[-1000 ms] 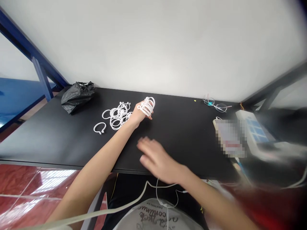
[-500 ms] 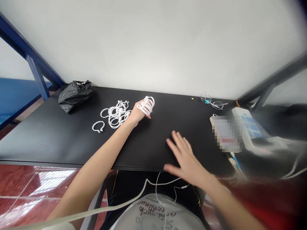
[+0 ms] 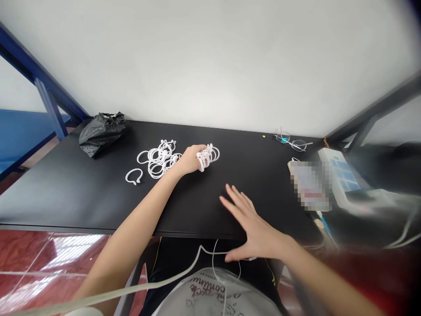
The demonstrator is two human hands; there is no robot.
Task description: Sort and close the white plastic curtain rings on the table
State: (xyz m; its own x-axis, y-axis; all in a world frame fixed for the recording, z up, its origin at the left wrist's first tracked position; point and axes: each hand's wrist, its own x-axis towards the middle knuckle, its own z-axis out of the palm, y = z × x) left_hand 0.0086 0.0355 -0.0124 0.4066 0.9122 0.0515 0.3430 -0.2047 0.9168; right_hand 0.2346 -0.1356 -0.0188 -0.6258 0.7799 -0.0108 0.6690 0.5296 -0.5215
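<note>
1 loose wht ring [image 3: 127,177], other rings [image 3: 163,153] ct unclear; 2 hands [image 3: 192,159] [image 3: 258,232], 1 bag [image 3: 103,131], 1 pr glasses [image 3: 290,143].

Wears a pale shirt [image 3: 215,305] with dark script [image 3: 208,287], black legwear [image 3: 177,252] and thin white cable [image 3: 225,296]; leaves hands [image 3: 255,230] and forearms [image 3: 144,219] bare.

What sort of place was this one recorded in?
Probably a small indoor workspace, perhaps at home: a black table stands against a plain white wall, with a red tiled floor below.
</note>
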